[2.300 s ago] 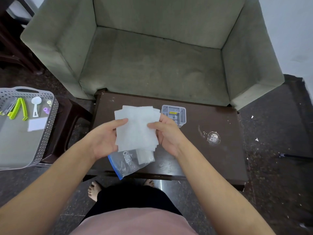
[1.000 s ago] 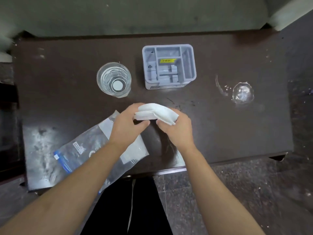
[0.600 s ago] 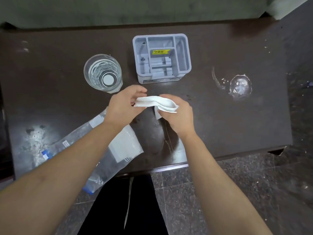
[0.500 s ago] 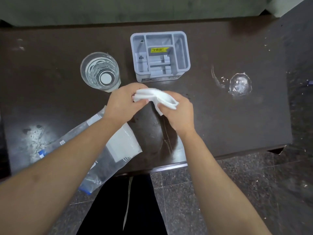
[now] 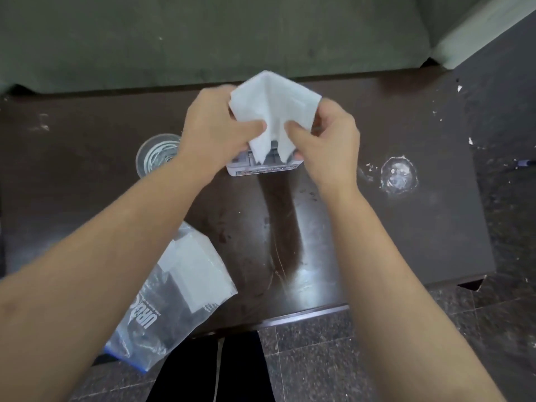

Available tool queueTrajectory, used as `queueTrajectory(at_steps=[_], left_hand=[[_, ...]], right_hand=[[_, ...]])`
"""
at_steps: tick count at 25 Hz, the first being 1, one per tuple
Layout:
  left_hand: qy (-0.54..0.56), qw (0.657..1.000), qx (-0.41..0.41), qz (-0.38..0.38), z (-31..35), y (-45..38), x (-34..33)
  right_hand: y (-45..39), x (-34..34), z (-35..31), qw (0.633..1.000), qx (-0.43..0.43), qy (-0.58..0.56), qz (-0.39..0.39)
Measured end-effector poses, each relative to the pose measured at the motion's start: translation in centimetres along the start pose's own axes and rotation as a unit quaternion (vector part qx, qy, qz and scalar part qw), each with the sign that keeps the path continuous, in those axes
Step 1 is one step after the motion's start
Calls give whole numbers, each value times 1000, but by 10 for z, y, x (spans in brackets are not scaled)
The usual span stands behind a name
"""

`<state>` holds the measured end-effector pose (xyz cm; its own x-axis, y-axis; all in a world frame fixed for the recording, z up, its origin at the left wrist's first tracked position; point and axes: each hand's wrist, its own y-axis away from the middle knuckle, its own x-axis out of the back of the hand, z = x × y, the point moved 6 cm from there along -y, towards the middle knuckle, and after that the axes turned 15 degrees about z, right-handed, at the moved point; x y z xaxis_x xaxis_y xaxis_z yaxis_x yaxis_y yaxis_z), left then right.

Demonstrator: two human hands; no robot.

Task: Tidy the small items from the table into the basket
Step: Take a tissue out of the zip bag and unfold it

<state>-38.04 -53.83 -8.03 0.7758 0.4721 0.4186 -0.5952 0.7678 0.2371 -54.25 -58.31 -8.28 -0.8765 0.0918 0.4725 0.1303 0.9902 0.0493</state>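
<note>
Hands [image 5: 220,126] pinch white, creased tissue [image 5: 272,103].

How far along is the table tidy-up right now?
Nothing visibly finished; the basket is out of view. In hand: left hand and right hand pinch the white tissue. Left on the table: glass, grey organizer, plastic bag.

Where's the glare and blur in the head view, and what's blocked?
Head view: overhead light glares off the dark glossy table in a streak near its front edge; the folded white paper sheets are slightly motion-blurred, pinched by the left hand and right hand, which hide most of the grey plastic organiser tray; the left forearm covers part of the clear drinking glass; wide-angle bending at the edges.
</note>
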Motion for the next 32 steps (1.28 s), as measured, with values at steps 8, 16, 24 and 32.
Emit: queueTrajectory(at_steps=[8, 16, 24, 32], left_hand=[[-72, 996, -34, -29, -2, -32, -18], [-121, 984, -86, -103, 5, -35, -33], [-227, 963, -127, -71, -2, -30, -23], [-227, 970, -92, -2, -17, -26, -9]], right_hand=[[-11, -30, -5, 976, -155, -61, -140], [-27, -33, 14, 983, -54, 87, -149], [-36, -29, 14, 977, 33, 186, -100], [-28, -26, 16, 971, 41, 215, -101]])
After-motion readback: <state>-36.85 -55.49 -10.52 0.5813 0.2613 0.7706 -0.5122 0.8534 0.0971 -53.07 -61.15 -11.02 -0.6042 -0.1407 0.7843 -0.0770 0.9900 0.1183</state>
